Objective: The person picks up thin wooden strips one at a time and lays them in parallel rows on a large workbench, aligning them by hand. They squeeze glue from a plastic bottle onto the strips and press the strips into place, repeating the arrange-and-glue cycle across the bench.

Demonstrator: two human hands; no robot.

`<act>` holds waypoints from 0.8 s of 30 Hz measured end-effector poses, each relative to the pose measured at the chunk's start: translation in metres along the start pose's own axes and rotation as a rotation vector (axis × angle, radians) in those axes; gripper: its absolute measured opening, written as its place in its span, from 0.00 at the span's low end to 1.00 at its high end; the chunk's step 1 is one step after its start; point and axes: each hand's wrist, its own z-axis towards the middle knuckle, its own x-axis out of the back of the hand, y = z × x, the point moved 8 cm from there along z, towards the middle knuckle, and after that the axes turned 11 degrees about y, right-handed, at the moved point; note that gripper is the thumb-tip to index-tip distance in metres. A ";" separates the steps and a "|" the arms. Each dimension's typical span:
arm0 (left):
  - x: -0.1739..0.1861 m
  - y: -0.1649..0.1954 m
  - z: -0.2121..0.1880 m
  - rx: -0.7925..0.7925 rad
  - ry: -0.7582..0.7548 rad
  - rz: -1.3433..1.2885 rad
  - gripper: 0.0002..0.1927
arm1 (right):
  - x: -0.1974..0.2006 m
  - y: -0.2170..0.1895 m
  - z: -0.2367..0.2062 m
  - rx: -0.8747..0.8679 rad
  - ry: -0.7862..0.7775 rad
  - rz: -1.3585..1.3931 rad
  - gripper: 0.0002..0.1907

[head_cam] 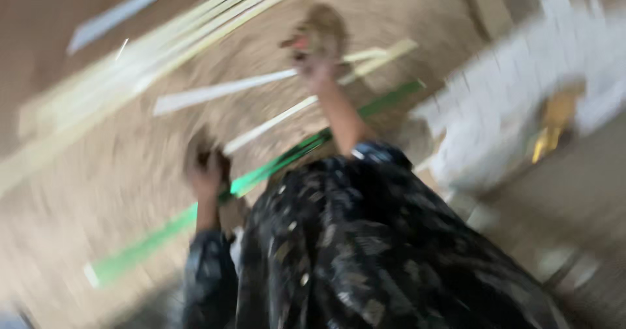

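Blurred sandy ground (98, 192) under both hands, long green strip (274, 166) gripped by left hand (207, 167) at its middle for balance, pale slats (228, 91) clutched in raised right hand (316, 48), ends fanned outward.

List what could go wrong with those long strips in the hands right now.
1. The left hand grips the long green strip, which runs far past it on both sides; its free ends could whip or snag on the pale strips lying nearby.
2. The right hand, raised, is at the pale thin strips; the blur hides how firm that grip is, so one might slip out.
3. The dark patterned garment hangs close to the green strip and could catch it.
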 end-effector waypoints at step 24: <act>0.008 0.086 0.037 -0.996 -0.091 0.459 0.31 | 0.048 0.028 -0.124 0.124 0.339 -0.549 0.54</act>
